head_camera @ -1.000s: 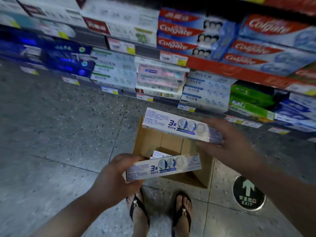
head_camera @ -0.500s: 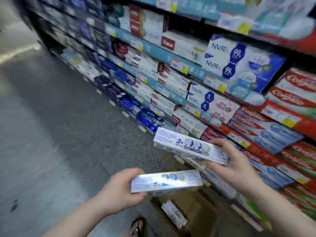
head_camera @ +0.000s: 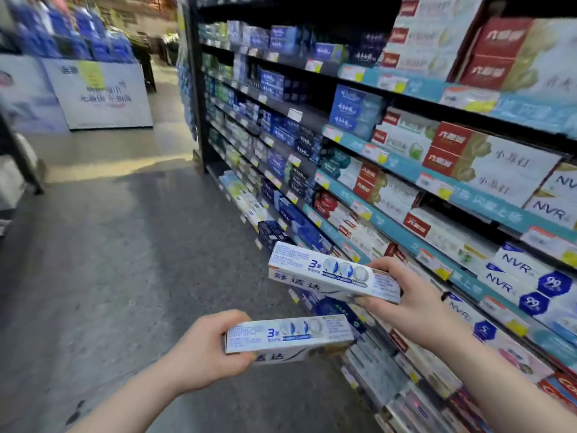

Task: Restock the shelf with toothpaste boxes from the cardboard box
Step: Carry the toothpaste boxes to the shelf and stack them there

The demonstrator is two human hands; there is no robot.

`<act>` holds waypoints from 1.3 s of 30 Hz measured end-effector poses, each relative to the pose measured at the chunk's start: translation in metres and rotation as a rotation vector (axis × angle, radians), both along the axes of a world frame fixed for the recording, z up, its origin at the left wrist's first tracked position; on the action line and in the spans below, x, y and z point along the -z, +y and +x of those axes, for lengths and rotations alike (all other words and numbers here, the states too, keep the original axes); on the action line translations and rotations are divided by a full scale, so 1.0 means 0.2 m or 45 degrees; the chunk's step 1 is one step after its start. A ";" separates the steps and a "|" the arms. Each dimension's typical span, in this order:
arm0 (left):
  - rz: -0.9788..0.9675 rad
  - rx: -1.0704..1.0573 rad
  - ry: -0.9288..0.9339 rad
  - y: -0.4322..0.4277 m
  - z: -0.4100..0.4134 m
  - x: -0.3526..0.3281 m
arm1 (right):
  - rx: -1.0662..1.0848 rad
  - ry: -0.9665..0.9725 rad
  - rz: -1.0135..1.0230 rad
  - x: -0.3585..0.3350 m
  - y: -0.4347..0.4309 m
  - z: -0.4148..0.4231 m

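Note:
My left hand (head_camera: 203,351) grips one end of a white and blue toothpaste box (head_camera: 288,334), held level low in the middle of the head view. My right hand (head_camera: 409,303) holds a second, matching toothpaste box (head_camera: 331,273) a little higher, close to the lower tiers of the shelf (head_camera: 402,235). That shelf runs along the right side, packed with toothpaste boxes in many colours. The cardboard box is out of view.
Grey speckled floor (head_camera: 109,260) stretches along the aisle to the left of the shelf. A white and blue display stand (head_camera: 96,95) sits at the aisle's far end. A dark post (head_camera: 18,157) leans at the left edge.
My view has swung up from the cardboard box and my feet to look along the aisle. Both hands rose with their toothpaste boxes; the cardboard box dropped out of sight.

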State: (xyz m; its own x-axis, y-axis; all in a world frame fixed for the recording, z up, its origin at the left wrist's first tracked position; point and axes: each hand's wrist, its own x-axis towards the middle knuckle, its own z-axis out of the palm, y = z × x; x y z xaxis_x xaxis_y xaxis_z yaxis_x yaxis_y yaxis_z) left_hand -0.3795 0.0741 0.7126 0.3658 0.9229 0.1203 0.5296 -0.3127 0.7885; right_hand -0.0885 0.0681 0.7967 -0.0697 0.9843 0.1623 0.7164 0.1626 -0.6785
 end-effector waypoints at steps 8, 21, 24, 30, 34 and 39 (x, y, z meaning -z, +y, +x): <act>0.023 -0.090 0.021 0.59 -0.76 -0.26 | -0.069 0.102 0.033 -0.18 0.69 -0.71; -0.011 -0.134 -0.037 1.52 -1.23 -0.25 | -0.086 -0.031 0.101 -0.21 1.73 -1.13; 0.031 -0.167 -0.003 1.85 -1.27 -0.27 | -0.097 0.017 0.114 -0.21 2.08 -1.17; 0.026 -0.263 -0.018 2.50 -1.30 -0.44 | -0.139 0.066 0.115 -0.32 2.78 -1.22; 0.049 -0.345 -0.010 2.86 -1.38 -0.51 | -0.163 0.074 0.139 -0.41 3.17 -1.31; 0.040 -0.399 -0.045 3.23 -1.51 -0.54 | -0.243 0.091 0.148 -0.48 3.59 -1.46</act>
